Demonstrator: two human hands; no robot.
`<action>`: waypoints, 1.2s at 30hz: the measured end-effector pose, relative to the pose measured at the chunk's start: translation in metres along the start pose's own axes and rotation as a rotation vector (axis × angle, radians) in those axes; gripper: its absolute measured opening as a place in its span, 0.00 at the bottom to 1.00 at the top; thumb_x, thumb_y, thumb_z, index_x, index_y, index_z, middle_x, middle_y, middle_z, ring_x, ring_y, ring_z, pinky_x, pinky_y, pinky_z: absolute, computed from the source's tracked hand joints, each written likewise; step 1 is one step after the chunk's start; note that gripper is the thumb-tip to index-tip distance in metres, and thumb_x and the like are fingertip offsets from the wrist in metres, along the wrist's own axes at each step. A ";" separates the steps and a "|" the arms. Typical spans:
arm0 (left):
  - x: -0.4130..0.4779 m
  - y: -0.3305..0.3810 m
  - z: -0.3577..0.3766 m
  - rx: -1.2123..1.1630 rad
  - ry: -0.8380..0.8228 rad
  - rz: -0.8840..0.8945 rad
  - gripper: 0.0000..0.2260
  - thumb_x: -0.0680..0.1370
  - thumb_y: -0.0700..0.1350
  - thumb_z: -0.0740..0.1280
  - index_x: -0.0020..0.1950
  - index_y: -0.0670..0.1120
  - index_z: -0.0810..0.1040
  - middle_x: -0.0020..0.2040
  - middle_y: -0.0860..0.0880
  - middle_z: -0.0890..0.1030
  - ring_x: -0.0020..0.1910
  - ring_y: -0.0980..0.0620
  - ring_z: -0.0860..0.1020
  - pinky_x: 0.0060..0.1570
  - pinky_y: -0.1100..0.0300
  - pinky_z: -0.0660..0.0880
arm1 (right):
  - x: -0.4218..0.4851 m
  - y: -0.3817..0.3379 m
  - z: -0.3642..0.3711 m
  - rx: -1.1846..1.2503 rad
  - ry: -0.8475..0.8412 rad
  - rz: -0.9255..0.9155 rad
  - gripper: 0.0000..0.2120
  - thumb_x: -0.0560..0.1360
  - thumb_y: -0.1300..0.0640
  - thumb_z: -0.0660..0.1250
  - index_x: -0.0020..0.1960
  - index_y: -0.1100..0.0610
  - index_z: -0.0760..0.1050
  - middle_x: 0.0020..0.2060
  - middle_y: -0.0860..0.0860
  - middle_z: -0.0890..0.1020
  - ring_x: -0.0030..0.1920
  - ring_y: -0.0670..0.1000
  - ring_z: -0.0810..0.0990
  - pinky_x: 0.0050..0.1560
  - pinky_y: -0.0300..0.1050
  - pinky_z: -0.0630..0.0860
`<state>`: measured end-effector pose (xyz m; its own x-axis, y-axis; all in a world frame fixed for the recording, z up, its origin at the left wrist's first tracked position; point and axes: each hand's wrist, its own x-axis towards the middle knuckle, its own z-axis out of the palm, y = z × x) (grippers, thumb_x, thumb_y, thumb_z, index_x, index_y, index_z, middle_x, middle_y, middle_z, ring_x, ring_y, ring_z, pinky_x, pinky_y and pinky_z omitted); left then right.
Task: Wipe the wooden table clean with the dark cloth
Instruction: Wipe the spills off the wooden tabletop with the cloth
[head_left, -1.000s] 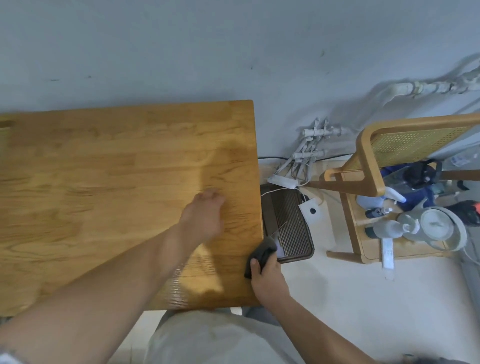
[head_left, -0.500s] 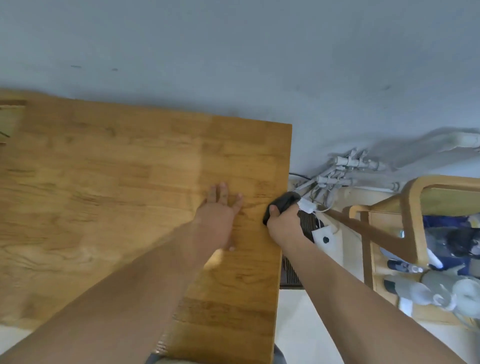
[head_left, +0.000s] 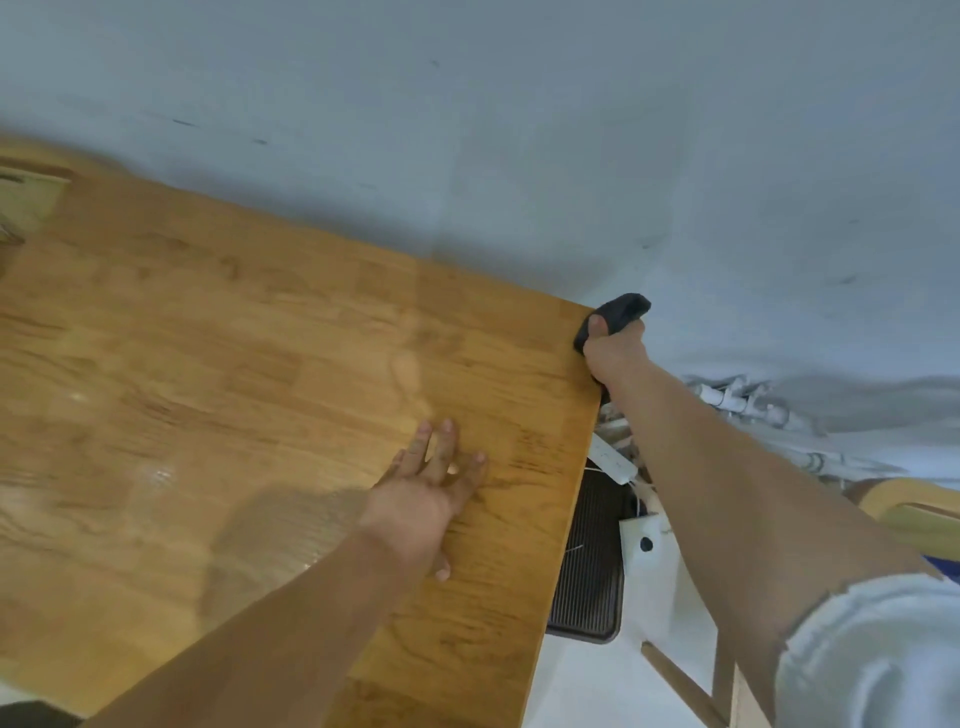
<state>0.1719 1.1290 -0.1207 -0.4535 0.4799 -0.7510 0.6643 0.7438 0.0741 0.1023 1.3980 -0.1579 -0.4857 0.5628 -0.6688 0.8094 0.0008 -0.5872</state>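
The wooden table (head_left: 260, 374) fills the left and middle of the head view, its top shiny with streaks. My right hand (head_left: 615, 353) grips the dark cloth (head_left: 621, 312) against the table's far right corner, at the right side edge close to the wall. My left hand (head_left: 426, 493) lies flat on the tabletop with fingers spread, near the right edge and nearer to me than the cloth. Part of the cloth is hidden under my right fingers.
A grey-white wall (head_left: 519, 130) runs behind the table. On the floor to the right lie a dark ribbed mat (head_left: 589, 582), white cables and a power strip (head_left: 613, 460), and pipes (head_left: 743, 400). A wooden chair frame (head_left: 904, 509) stands at the far right.
My right hand slid the cloth along the table's right edge from the near end up to the far corner. My left hand stayed pressed on the tabletop. The camera view tilted and shifted.
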 end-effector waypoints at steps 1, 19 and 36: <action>0.000 0.000 0.000 -0.001 0.005 0.001 0.59 0.72 0.58 0.77 0.81 0.57 0.31 0.77 0.42 0.24 0.78 0.38 0.28 0.79 0.48 0.51 | 0.002 -0.002 -0.001 -0.008 0.000 -0.017 0.30 0.86 0.46 0.56 0.81 0.57 0.50 0.74 0.61 0.69 0.72 0.64 0.70 0.68 0.57 0.69; 0.002 0.004 -0.002 0.197 0.003 -0.071 0.61 0.69 0.69 0.73 0.80 0.54 0.28 0.79 0.37 0.29 0.80 0.34 0.35 0.79 0.45 0.57 | -0.193 0.207 0.052 -0.046 -0.062 -0.004 0.28 0.83 0.38 0.56 0.77 0.49 0.57 0.67 0.54 0.75 0.64 0.61 0.78 0.60 0.60 0.77; -0.110 0.002 0.099 -0.075 0.210 0.340 0.35 0.83 0.50 0.65 0.84 0.51 0.49 0.83 0.47 0.35 0.82 0.46 0.38 0.80 0.48 0.48 | -0.346 0.322 0.116 -0.032 0.270 0.132 0.23 0.84 0.43 0.57 0.75 0.54 0.66 0.62 0.58 0.79 0.63 0.63 0.78 0.61 0.58 0.76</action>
<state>0.2820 1.0319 -0.1023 -0.3321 0.7832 -0.5256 0.7556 0.5545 0.3488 0.4925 1.1076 -0.1688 -0.2736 0.7590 -0.5908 0.8719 -0.0637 -0.4856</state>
